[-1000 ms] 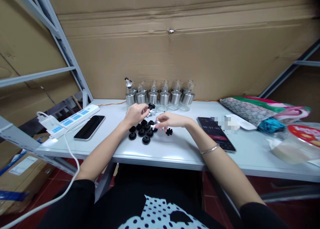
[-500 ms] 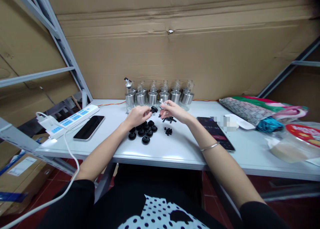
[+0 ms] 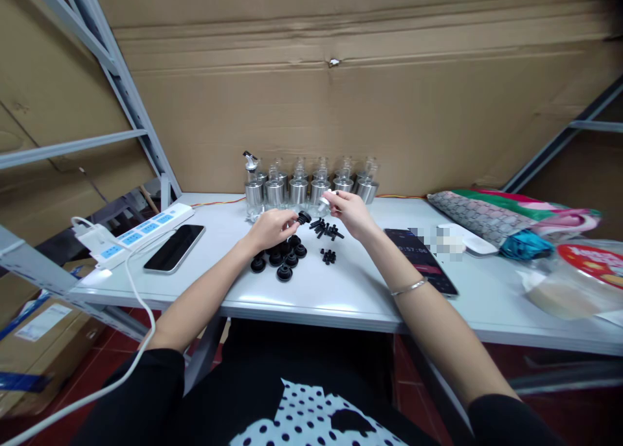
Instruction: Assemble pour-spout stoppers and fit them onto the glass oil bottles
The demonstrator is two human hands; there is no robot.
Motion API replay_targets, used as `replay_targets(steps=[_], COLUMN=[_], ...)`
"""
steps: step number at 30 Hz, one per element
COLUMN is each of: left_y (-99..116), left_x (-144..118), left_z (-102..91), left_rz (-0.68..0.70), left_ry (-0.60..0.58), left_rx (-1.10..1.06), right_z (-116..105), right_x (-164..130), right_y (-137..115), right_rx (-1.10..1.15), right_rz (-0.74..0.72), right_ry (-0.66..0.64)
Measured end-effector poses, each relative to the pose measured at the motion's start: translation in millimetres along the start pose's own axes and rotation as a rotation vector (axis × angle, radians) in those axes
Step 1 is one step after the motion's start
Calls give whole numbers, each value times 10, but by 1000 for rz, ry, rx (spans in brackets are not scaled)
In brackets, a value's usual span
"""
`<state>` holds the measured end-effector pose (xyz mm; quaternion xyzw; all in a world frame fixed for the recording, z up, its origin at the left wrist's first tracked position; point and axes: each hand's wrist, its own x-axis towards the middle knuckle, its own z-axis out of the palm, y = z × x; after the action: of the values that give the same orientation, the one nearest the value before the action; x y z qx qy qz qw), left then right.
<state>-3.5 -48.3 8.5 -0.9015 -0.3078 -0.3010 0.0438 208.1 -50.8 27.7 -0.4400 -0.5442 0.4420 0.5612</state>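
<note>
My left hand (image 3: pixel 272 228) pinches a small black cap (image 3: pixel 303 218) just above a cluster of several black round caps (image 3: pixel 280 259) on the white table (image 3: pixel 341 290). Raised to its right, my right hand (image 3: pixel 351 211) holds a small silver spout piece (image 3: pixel 325 202) between the fingertips. Between and below the hands lie small black plugs (image 3: pixel 326 229), with a few more (image 3: pixel 328 256) nearer me. A row of several glass bottles with steel bases (image 3: pixel 311 187) stands behind, against the cardboard wall.
A white power strip (image 3: pixel 139 230) and a dark phone (image 3: pixel 174 247) lie at the left. To the right are a second phone (image 3: pixel 422 260), a white object (image 3: pixel 467 239), folded patterned cloth (image 3: pixel 511 217) and a plastic bag (image 3: pixel 574 277). Grey shelf posts (image 3: pixel 121 89) stand at left.
My right hand rose from the table near the caps and moved back and right toward the bottles with a silver piece. My left hand shifted slightly right, keeping its black cap.
</note>
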Motion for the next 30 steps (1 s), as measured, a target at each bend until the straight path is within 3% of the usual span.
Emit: replay_targets(steps=[3,11,30], left_y=[2,10,56], left_x=[-2,-3,5], left_z=[7,-3,-14], left_rz=[13,9,31], left_ry=[6,32,-13], left_rx=[-6,-9,-12], right_z=[23,92,78], right_x=[8,-26,-58], right_y=[21,24,12], right_rx=[55,-52,-77], right_rz=[11,12,42], right_ry=[-50,-192,-306])
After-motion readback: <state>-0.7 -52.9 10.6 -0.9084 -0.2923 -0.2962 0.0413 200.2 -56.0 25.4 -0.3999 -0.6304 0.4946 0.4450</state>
